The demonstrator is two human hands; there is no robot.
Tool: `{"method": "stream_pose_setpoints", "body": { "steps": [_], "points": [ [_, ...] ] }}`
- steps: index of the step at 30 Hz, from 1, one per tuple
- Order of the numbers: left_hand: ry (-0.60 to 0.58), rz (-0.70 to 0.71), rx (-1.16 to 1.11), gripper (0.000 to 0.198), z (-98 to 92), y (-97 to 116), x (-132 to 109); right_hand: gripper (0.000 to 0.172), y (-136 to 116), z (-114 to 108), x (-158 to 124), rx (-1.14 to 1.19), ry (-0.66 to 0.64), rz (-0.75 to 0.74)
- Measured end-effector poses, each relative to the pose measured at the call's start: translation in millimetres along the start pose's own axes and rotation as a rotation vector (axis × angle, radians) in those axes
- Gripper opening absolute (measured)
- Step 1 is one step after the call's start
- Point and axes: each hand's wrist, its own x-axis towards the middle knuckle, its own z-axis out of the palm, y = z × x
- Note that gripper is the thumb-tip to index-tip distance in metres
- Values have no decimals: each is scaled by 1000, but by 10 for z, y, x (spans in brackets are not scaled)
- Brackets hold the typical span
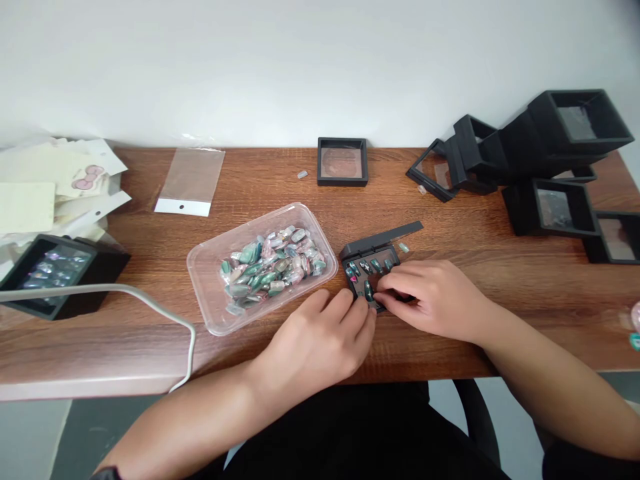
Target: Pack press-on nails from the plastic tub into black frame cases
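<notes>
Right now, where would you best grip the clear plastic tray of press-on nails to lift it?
Probably by the clear tray's bare left end, pinching the rim from the left. The nails pile toward its right half, and the left hand crowds the right corner.

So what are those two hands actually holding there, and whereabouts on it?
Both hands rest fingers on the small open black case of press-on nails, at its near edge. Whether a nail is pinched cannot be told.

The right hand (435,300) covers the near part of the open black case (373,267). What its fingertips pinch is too small to tell. The right edge crops a black frame (617,239).
</notes>
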Motion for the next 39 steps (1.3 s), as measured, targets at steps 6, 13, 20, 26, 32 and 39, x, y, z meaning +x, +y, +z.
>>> {"method": "stream_pose_setpoints", "body": {
  "steps": [6,13,20,26,32,39],
  "points": [
    [-42,-13,-44,16,53,-2,-15,16,6,-18,-9,10,64,-24],
    [-46,-73,-6,17,80,7,5,18,36,24,-10,-7,55,-102],
    [-57,-93,29,24,66,23,11,20,42,21,-14,-33,55,-98],
    [86,23,16,30,10,30,-7,19,43,34,-19,-58,52,-111],
    [269,-261,-9,18,-436,-306,-254,20,58,34,-19,-32,136,-107],
    [-182,-778,-98,27,-645,-752,-555,15,89,4,-19,-26,188,-146]
  ]
}}
